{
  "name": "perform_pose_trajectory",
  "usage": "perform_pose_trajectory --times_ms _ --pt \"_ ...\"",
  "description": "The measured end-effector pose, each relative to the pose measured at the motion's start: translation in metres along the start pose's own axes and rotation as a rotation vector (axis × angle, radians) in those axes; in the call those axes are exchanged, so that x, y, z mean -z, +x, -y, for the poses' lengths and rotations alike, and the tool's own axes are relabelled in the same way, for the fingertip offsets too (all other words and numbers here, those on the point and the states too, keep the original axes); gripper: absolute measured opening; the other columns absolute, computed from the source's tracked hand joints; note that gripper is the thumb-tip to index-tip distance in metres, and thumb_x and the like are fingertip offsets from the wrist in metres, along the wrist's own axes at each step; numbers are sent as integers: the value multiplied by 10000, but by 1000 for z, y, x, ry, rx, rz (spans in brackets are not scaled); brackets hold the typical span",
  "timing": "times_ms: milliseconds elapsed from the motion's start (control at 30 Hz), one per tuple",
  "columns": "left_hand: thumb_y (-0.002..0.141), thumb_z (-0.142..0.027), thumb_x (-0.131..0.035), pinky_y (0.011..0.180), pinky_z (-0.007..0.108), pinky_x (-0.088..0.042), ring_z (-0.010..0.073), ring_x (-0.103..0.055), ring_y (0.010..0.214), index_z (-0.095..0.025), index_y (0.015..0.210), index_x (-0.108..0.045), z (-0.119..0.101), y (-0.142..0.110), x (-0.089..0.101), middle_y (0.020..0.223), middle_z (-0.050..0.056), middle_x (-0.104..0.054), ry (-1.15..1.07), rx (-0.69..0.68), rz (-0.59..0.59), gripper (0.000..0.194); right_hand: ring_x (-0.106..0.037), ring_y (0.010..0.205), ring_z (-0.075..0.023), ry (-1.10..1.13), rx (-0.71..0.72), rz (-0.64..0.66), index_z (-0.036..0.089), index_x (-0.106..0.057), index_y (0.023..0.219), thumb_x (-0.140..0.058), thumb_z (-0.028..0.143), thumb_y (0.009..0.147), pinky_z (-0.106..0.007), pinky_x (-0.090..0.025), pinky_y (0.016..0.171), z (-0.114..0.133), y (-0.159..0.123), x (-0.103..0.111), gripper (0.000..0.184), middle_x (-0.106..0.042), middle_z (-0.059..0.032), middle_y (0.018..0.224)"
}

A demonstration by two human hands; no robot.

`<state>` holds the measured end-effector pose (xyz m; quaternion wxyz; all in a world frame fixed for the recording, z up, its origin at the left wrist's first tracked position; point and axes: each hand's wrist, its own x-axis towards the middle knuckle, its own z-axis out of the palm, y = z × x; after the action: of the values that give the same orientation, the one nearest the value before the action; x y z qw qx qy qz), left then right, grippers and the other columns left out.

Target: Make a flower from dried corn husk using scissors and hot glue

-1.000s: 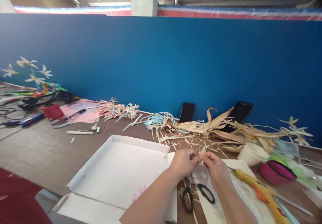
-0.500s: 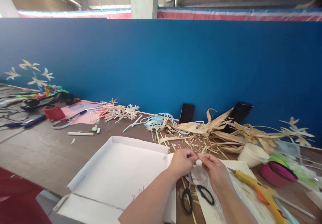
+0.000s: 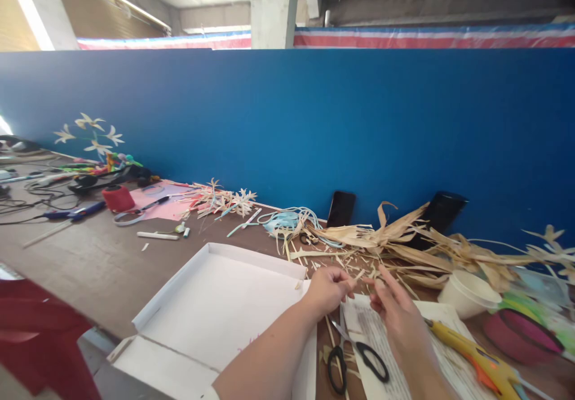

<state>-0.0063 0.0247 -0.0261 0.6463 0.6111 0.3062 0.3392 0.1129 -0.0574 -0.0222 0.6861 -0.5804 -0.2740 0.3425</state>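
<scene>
My left hand (image 3: 330, 291) is closed in a pinch above the right edge of the white box lid. A small pale strip of dried husk (image 3: 360, 275) sticks out from its fingertips. Just to the right, my right hand (image 3: 394, 304) has its fingers apart, close to the strip's tip, and I see nothing held in it. Below both hands, black-handled scissors (image 3: 344, 361) lie with their handles toward me, on and beside a printed sheet (image 3: 375, 343). Dried corn husks (image 3: 377, 232) and trimmed scraps spread behind the hands.
The shallow white box (image 3: 224, 310) occupies the left front. At right are a yellow glue gun (image 3: 476, 352), a cream cup (image 3: 467, 292) and a pink pouch (image 3: 521, 335). Two phones, one of them a black phone (image 3: 341, 208), lean on the blue partition (image 3: 287, 124). A red spool (image 3: 117, 199) stands left.
My hands have moved apart: the right fingers have let go and spread, while the left keeps its pinch on the strip. The whole view has shifted slightly to the left.
</scene>
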Motion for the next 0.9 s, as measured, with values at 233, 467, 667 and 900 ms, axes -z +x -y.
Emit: perform_pose_trajectory --times_ms 233,467,667,900 --pt "638 -359 -621 409 180 -268 34 -356 386 -124 645 -566 -4 -3 -2 540 -11 -560 -99 71 138 242 -461 591 -77 162 -120 95 236 -699 925 -752 310 605 -170 -439 558 7 -3 -5 333 -648 22 851" --pt "615 -338 -636 395 182 -264 33 -354 365 -123 648 -558 -4 -4 -2 530 -10 -559 -112 82 155 231 -452 582 -60 158 -141 87 199 -706 865 -776 290 583 -131 -432 546 5 -1 -4 305 -633 20 753" --pt "628 -356 -634 399 180 -264 32 -361 374 -120 663 -561 -4 -5 -1 549 -5 -564 -104 61 165 249 -450 579 -60 165 -123 68 192 -707 810 -794 265 553 -131 -424 529 6 0 -6 281 -620 22 713" --pt "645 -368 -618 398 179 -269 38 -363 388 -126 663 -550 1 -1 -1 565 -1 -568 -46 29 158 252 -445 573 -69 147 -107 80 181 -700 788 -789 279 559 -150 -417 524 2 2 -3 265 -599 19 661"
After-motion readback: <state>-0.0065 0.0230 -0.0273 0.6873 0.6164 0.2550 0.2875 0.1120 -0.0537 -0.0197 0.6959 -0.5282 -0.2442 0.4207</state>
